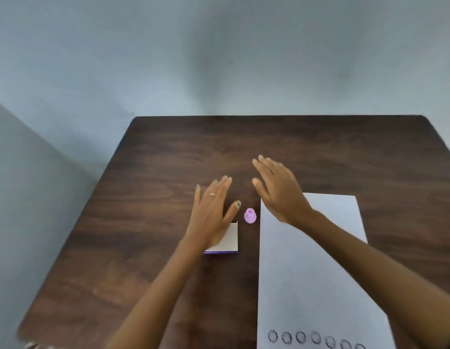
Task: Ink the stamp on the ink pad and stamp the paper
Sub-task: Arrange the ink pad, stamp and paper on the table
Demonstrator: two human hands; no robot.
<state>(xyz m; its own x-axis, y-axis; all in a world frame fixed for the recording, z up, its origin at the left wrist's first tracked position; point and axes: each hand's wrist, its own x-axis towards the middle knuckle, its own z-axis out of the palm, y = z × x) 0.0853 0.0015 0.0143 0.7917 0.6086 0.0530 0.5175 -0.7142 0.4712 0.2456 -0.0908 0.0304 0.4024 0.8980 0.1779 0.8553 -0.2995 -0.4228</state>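
**Stamp stands free between pad and paper**

I see the stamp point(250, 215), a small pink knob-shaped piece, upright on the table point(168, 172) between the pad point(230, 241) and the paper point(307, 273). My left hand point(211, 215) is spread flat over the pad, grasping nothing. My right hand point(279, 190) is spread too, empty, above the paper's far corner. A row of ring prints point(314, 338) marks the paper's near edge.
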